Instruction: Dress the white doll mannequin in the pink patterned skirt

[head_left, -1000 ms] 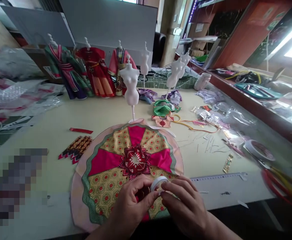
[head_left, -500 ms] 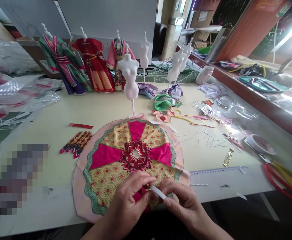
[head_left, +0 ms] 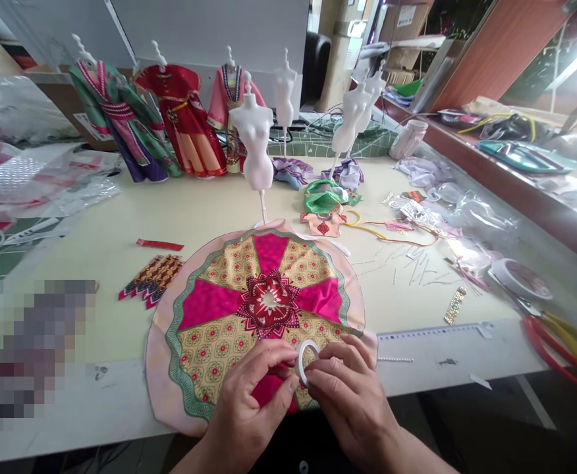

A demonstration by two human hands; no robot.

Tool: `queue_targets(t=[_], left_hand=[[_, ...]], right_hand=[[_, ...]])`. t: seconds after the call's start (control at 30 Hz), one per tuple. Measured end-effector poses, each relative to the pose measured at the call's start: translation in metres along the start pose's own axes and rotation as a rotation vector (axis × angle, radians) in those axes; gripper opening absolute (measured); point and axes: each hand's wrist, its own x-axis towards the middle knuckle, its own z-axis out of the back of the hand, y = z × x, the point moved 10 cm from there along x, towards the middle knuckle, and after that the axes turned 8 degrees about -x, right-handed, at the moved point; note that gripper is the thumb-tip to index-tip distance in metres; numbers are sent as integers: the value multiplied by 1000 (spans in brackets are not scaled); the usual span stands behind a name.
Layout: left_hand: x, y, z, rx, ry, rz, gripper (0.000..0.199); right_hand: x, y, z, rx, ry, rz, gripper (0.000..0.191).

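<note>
A large round patterned cloth [head_left: 209,355] in magenta, gold and green lies flat at the table's front edge. Above its lower right part, my right hand [head_left: 350,385] pinches a thin white ring, like a tape roll [head_left: 301,366], which stands on edge with its opening showing. My left hand [head_left: 253,388] is at the ring's left side, thumb and index fingertips close together near its rim; whether they hold a bit of it is too small to tell. Behind the cloth stands a bare white dress form [head_left: 256,145].
Dressed forms, one in a red dress [head_left: 182,125], stand at the back left. On the right lie red-and-yellow scissors [head_left: 560,342], a larger tape roll [head_left: 522,279], a ruler [head_left: 427,332] and small chains. Patterned strips [head_left: 153,280] are on the left.
The white ring has turned from edge-on to showing its opening. My left fingertips have drawn slightly left, and my right hand has shifted its grip round the ring's right side.
</note>
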Motion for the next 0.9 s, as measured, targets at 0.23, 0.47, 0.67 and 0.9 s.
queue_targets(t=[0.23, 0.47, 0.67, 0.9], left_hand=[[-7, 11, -3, -30, -24, 57, 15], [-6, 10, -7, -27, -39, 41, 13], [-7, 10, -5, -45, -56, 38, 12], [-12, 26, -9, -181, -48, 191, 10]], right_hand=[[-2, 3, -5, -74, 15, 43, 22], [-5, 2, -6, -78, 18, 33, 24], [-5, 3, -7, -80, 6, 46, 23], [-4, 2, -6, -66, 13, 44, 23]])
